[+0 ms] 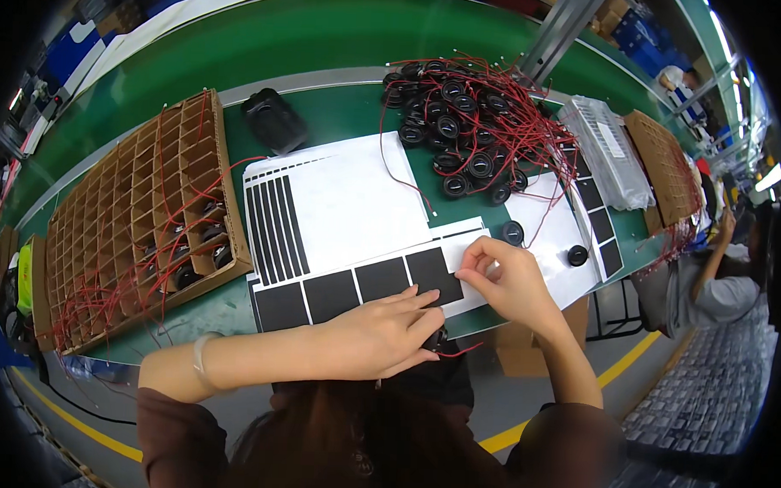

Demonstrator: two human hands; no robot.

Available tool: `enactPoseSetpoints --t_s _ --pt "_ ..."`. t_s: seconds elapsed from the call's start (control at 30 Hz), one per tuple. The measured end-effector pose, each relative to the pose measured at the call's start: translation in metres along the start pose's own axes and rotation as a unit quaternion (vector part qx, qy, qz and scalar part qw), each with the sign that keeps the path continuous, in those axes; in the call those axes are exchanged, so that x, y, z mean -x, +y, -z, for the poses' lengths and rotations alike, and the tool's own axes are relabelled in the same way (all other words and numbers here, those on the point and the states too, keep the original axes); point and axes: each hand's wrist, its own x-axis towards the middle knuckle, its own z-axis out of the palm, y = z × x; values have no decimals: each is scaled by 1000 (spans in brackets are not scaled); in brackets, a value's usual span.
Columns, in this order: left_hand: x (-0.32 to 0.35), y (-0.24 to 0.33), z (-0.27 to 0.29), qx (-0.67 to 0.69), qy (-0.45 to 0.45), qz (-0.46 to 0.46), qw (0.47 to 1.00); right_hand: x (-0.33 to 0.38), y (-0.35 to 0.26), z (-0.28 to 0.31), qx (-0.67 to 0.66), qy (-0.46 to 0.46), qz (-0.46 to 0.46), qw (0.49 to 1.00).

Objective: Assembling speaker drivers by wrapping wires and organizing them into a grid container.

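Note:
My left hand [392, 330] reaches across a white sheet of black square stickers [330, 300], its fingertips resting on the squares. Between its thumb and index finger sits a round black part [437, 338], mostly hidden, with a red wire trailing to the right. My right hand [505, 282] pinches at the right edge of the last black square [434, 276]. Whether that edge is lifted, I cannot tell. Just beyond the right hand lies a single round black part [512, 233], and another [578, 255] rests on white paper farther right.
A heap of round black parts with red wires [472, 118] lies at the back. To the left stands a cardboard divider box [142, 209] holding several parts. Also around are a black case [274, 119], striped white sheets [349, 199], a clear plastic tray [604, 152] and a seated person [720, 281].

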Motion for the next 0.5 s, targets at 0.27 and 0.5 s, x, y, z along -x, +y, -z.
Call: enactPoseSetpoints --t_s 0.27,0.5 --pt "6 -7 0 49 18 11 999 -5 0 6 19 -55 13 998" --pt "7 -11 7 112 -3 44 993 1 6 6 -116 -29 -42 992"
